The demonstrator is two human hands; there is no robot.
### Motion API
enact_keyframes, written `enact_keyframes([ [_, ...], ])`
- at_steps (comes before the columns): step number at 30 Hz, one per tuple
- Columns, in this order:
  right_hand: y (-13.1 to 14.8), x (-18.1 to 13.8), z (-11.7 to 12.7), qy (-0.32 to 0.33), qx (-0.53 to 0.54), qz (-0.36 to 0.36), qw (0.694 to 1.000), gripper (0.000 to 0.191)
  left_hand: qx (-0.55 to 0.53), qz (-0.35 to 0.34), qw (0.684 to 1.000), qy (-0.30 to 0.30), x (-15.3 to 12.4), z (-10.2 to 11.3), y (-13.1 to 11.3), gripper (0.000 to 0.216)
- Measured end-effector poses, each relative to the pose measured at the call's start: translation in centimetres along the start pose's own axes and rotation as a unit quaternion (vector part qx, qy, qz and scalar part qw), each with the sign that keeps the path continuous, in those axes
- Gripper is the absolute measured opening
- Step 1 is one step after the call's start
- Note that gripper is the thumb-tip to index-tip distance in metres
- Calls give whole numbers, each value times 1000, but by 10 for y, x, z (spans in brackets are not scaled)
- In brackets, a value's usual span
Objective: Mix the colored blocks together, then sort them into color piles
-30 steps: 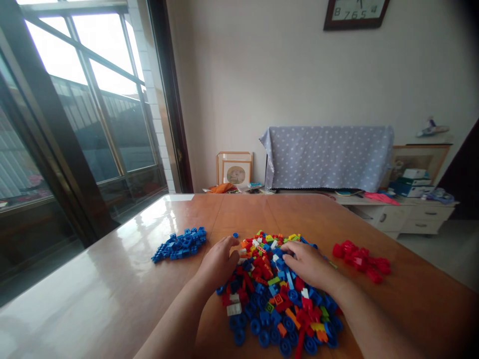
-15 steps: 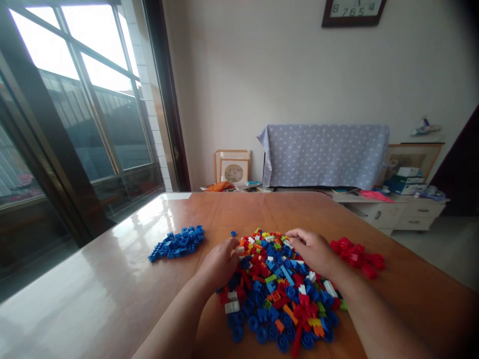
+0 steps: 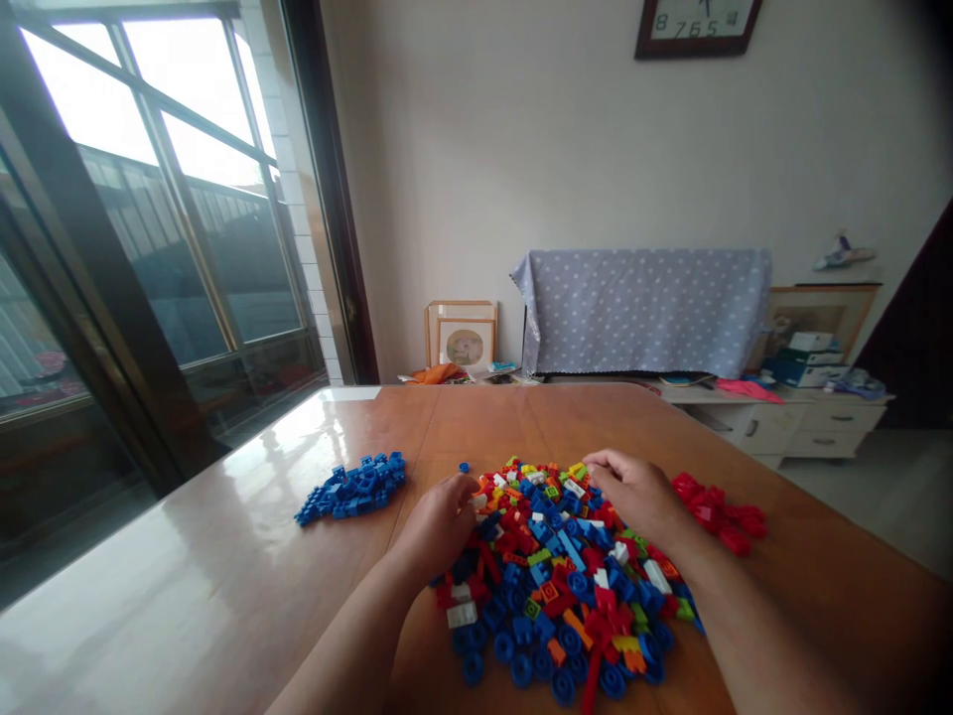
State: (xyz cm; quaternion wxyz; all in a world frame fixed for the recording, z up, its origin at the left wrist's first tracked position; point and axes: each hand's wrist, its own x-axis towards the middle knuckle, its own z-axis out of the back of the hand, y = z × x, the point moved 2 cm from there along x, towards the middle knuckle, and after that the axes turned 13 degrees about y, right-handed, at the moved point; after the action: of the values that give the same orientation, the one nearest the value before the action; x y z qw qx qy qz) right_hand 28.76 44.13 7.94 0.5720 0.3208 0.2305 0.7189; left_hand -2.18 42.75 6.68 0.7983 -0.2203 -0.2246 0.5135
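Note:
A mixed heap of toy building bricks [image 3: 551, 571] in blue, red, white, orange, yellow and green lies in front of me on the table. Against its upper left edge rests my left hand [image 3: 445, 516], fingers curled inward among the bricks; what they grip, if anything, is hidden. My right hand [image 3: 632, 492] is at the upper right edge of the heap with thumb and fingers drawn together, and I cannot make out what is in them. A pile of blue bricks [image 3: 353, 487] sits to the left, and a pile of red bricks [image 3: 719, 511] to the right, beyond my right hand.
One small blue piece [image 3: 464, 467] lies apart, just behind the heap. The brown wooden table [image 3: 476, 417] reflects window light on its left. Behind it stand a low white cabinet [image 3: 804, 432], a dotted cloth cover [image 3: 647, 313] and framed pictures [image 3: 466, 343].
My right hand has shifted slightly right, away from the heap's middle, uncovering a few bricks at its upper right. My left hand stays almost in place.

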Motion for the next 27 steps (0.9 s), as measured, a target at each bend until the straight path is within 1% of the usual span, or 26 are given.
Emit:
enact_keyframes([
  [3,-3,1,0,-2,1,3,1000,36,-46,-1,999,-7,2,0,2,23],
  [7,-6,1,0,1,1,6,1000,38,-108,3,994,2,5,-2,7,23],
  [11,-4,1,0,-5,-6,16,1000,37,-125,13,992,-4,6,-2,11,23],
  [18,-1,0,-1,17,-5,23,1000,35,-93,33,995,11,5,-4,11,26],
  [23,-2,0,0,9,-10,21,1000,36,-38,52,998,3,4,-4,17,31],
  [27,-5,1,1,4,-7,11,1000,33,-7,49,999,-5,4,-3,19,28],
])
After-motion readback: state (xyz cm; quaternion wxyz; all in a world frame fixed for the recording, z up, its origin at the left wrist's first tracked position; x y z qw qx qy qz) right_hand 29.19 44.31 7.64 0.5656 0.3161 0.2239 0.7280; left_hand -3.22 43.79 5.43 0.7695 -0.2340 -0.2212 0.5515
